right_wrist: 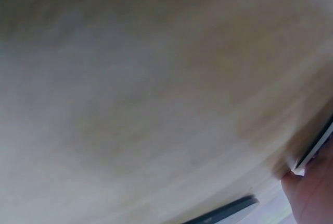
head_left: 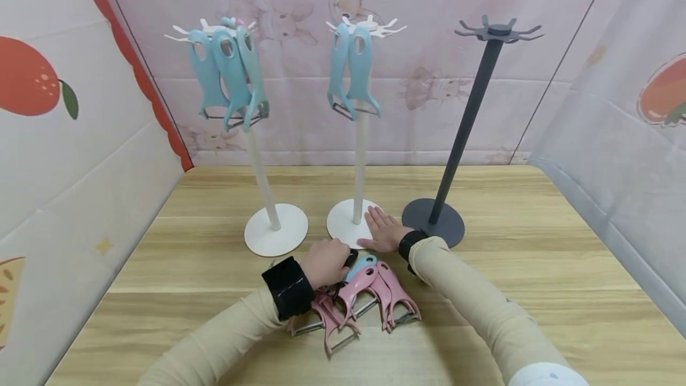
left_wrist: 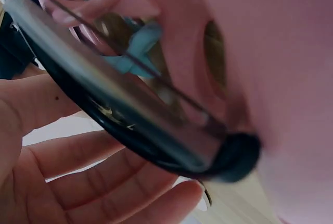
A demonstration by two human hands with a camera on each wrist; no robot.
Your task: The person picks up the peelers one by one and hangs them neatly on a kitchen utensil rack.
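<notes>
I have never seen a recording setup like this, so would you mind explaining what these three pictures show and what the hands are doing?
There is no machine here: a person wears three cameras. The head view looks down on a light wooden table. The other two are wrist cameras, very close and blurred.

Three tall hook stands rise from the table: two white stands hung with light blue plastic peelers, and an empty dark grey stand. A pile of pink plastic peelers lies near the person.

The left hand reaches into that pile beside a dark object I cannot identify; its grip is hidden. The right hand rests flat on the middle stand's round base.
</notes>
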